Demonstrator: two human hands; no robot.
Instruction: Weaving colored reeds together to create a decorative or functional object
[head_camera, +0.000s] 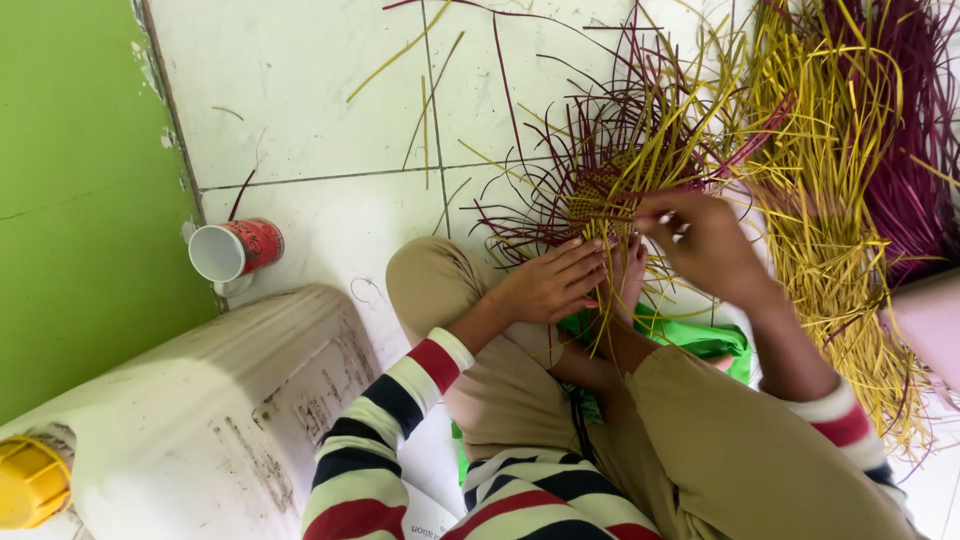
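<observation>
A half-woven piece of yellow and maroon strips (610, 180) lies on the white tiled floor just past my crossed legs, with loose strip ends fanning out from it. My left hand (550, 285) rests flat on its near edge, fingers together and pressing down. My right hand (705, 240) is at the right side of the weave, fingers pinched on a strip. Both sleeves are striped red, white and navy.
A big heap of loose yellow strips (830, 200) and maroon strips (915, 130) lies to the right. A red and white cup (235, 250) lies on its side by the green wall (80, 200). A large white jerrycan (200, 410) with a yellow cap lies at lower left. Green fabric (700, 335) sits under my legs.
</observation>
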